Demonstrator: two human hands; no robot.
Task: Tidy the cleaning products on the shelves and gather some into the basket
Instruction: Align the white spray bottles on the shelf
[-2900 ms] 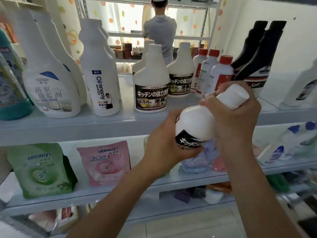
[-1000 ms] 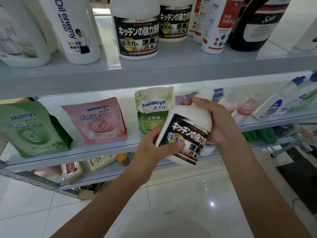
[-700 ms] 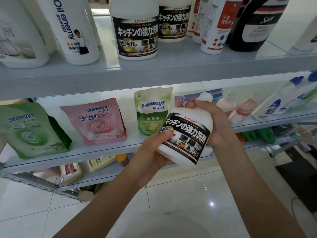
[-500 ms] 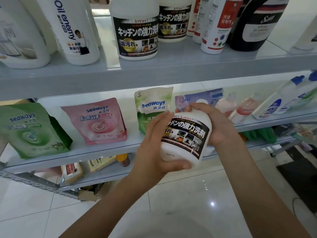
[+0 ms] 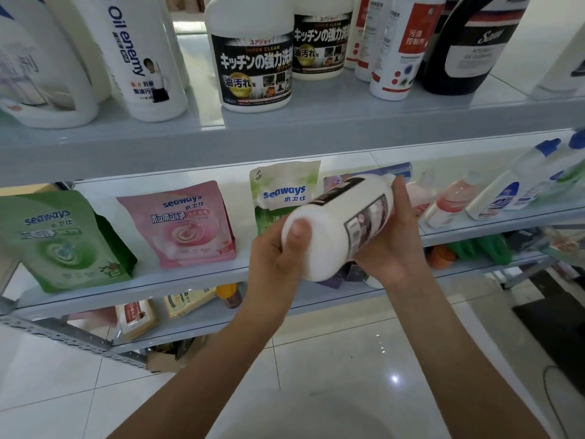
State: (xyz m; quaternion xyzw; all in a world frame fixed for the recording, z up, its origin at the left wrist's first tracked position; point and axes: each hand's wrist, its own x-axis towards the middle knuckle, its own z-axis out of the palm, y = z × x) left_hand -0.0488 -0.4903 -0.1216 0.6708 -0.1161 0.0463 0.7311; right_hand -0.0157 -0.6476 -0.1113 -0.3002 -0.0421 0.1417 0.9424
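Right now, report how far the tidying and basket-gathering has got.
Done: top shelf bottles stand upright. In hand: left hand and right hand grip a white bottle, tipped sideways. Left: placing it; no basket clearly shows, so gathering can't be confirmed.

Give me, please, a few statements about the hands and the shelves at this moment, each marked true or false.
1. Both the left hand and the right hand hold the white bottle. True.
2. The white bottle stands upright on a shelf. False: it is held in the air in front of the shelves, tilted, with its base toward the camera.
3. A pink pouch stands on the middle shelf, with a green pouch on its left. True.
4. The black jug sits on the middle shelf. False: it stands on the top shelf, at the right of the red-and-white bottles.
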